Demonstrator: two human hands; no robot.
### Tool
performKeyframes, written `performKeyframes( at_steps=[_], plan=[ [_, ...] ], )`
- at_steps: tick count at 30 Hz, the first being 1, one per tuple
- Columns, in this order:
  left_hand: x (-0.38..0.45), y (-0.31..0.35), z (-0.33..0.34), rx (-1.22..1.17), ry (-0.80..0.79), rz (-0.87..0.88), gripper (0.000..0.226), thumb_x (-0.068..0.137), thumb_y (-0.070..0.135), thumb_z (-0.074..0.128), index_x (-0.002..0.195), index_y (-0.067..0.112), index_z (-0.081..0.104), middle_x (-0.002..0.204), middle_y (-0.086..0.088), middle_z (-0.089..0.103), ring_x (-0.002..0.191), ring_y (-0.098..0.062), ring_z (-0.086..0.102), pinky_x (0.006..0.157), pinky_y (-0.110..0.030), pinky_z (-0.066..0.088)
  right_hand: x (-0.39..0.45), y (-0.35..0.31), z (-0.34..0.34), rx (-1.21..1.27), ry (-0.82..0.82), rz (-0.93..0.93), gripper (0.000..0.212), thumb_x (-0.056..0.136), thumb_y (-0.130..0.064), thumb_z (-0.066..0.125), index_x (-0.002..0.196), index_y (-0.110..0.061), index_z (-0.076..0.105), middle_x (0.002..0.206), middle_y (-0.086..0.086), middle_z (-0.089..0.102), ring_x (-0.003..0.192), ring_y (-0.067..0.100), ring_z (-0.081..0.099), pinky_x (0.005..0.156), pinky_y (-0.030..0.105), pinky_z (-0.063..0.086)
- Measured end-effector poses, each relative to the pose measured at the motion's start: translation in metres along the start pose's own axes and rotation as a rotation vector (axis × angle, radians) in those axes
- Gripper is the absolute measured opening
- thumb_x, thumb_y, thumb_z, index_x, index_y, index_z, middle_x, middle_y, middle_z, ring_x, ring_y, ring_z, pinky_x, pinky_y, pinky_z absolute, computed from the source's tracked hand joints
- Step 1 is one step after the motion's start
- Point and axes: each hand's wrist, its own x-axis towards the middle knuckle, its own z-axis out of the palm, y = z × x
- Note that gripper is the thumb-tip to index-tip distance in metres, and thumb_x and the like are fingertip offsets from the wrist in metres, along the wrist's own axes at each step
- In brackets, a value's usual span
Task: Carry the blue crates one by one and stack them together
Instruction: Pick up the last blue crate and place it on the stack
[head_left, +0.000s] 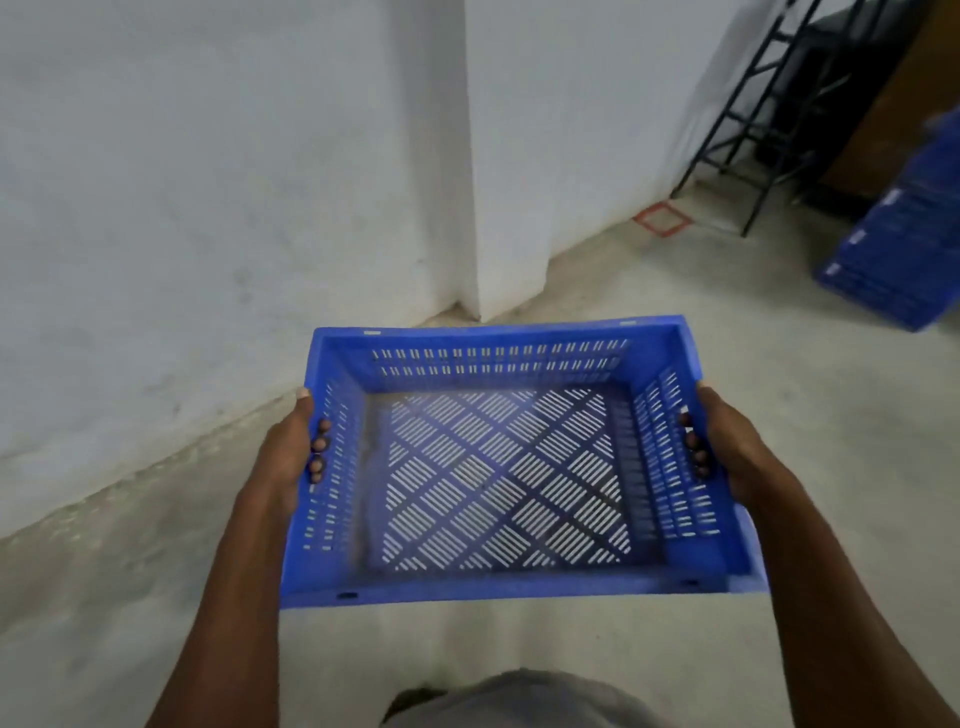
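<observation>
I hold an empty blue slotted crate (498, 467) level in front of me, above the concrete floor. My left hand (293, 447) grips its left side wall, fingers hooked through the handle slot. On the opposite wall my right hand (727, 441) grips the same way. A stack of blue crates (898, 234) stands at the far right edge of the view, blurred and partly cut off.
A white wall and a jutting white pillar (519, 156) rise straight ahead. A black metal rack (769, 119) stands at the back right, with a red square mark (662, 219) on the floor before it. Bare concrete floor (727, 312) runs right toward the stack.
</observation>
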Motion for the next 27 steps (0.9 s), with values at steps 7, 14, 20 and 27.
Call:
performKeyframes(
  at_steps=[7,14,20,27],
  plan=[
    [0.047,0.064,0.182,0.179,-0.171,0.051,0.054,0.098,0.068,0.038,0.078,0.02,0.05,0.059,0.002,0.038,0.039,-0.014,0.029,0.045,-0.025,0.027,0.065,0.01,-0.119,0.143,0.184,0.107,0.054,0.097,-0.064,0.038,0.084,-0.014,0.054,0.059,0.002,0.041,0.045,0.015,0.032,0.041,0.025,0.03],
    [0.128,0.144,0.375,0.272,-0.364,0.119,0.051,0.101,0.064,0.035,0.078,0.02,0.048,0.059,0.002,0.036,0.042,-0.015,0.027,0.048,-0.026,0.024,0.163,-0.007,-0.2,0.31,0.351,0.134,0.051,0.098,-0.062,0.038,0.084,-0.015,0.052,0.059,0.002,0.039,0.042,0.014,0.031,0.035,0.024,0.03],
    [0.196,0.224,0.548,0.344,-0.526,0.158,0.055,0.096,0.069,0.039,0.078,0.02,0.052,0.058,0.003,0.041,0.045,-0.017,0.029,0.046,-0.027,0.027,0.243,-0.05,-0.27,0.418,0.522,0.132,0.052,0.099,-0.062,0.038,0.086,-0.014,0.052,0.06,0.002,0.039,0.04,0.013,0.03,0.035,0.02,0.029],
    [0.23,0.304,0.739,0.407,-0.668,0.187,0.051,0.1,0.065,0.037,0.08,0.02,0.05,0.055,0.004,0.039,0.045,-0.016,0.028,0.048,-0.025,0.025,0.335,-0.097,-0.362,0.502,0.637,0.144,0.052,0.099,-0.061,0.035,0.086,-0.014,0.052,0.059,0.002,0.035,0.038,0.012,0.029,0.034,0.021,0.028]
  ],
)
